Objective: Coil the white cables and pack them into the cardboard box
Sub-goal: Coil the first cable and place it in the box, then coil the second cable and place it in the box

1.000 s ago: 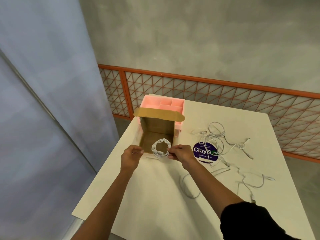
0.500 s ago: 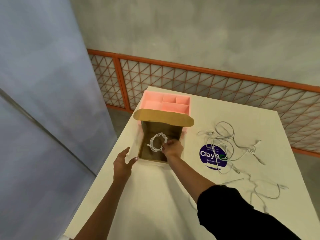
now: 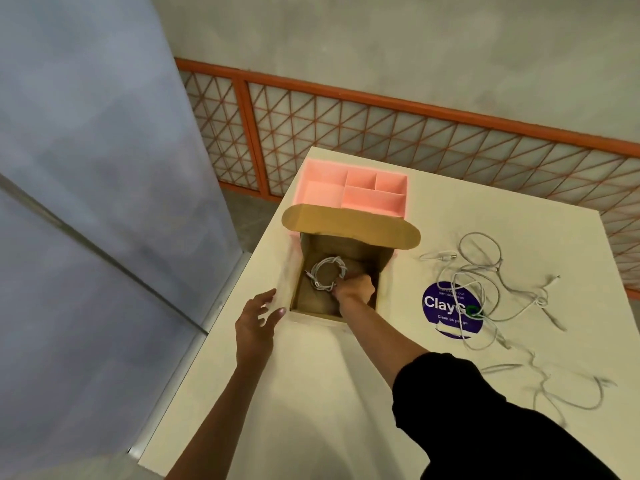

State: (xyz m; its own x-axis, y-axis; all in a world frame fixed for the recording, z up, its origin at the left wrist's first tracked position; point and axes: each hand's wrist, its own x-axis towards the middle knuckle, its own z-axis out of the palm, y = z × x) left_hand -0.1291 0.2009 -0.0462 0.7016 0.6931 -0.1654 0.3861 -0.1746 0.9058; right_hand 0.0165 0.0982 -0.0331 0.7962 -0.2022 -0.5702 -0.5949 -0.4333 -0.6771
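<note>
We set the coil (image 3: 325,277) in the box (image 3: 313,317), right hand (image 3: 355,289) pinching it, left hand (image 3: 258,320) spread open at the box's side. Next: release, then fetch the cables (image 3: 446,255) beside the box.

Right hand (image 3: 355,289) extended, pinching coiled cable (image 3: 314,278) — left hand (image 3: 258,320) open, fingers spread
</note>
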